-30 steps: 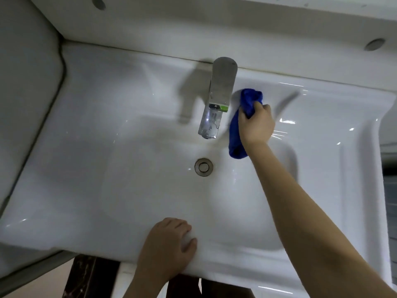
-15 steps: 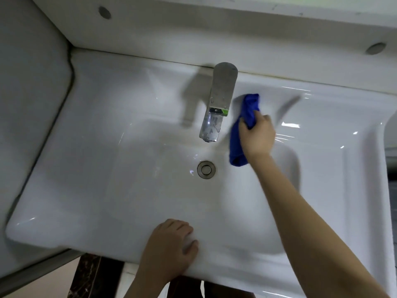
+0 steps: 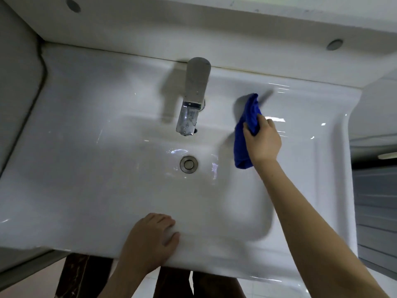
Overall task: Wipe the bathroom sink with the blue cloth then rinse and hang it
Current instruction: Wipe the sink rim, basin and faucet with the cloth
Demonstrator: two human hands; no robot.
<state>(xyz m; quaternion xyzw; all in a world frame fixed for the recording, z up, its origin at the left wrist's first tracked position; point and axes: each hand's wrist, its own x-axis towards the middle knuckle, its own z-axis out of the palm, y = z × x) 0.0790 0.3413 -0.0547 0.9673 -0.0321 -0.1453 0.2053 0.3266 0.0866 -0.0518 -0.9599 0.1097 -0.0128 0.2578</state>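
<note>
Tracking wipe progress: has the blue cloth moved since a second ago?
Yes. The blue cloth, gripped by the right hand, has slid rightward, away from the faucet.

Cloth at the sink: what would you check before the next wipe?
1. Grip of right hand on cloth: ok.
2. Whole cloth flat against sink: cannot tell.
3. Bracing left hand resting on front rim: ok.
4. No water running from faucet: ok.
5. Nothing covering drain: ok.
</note>
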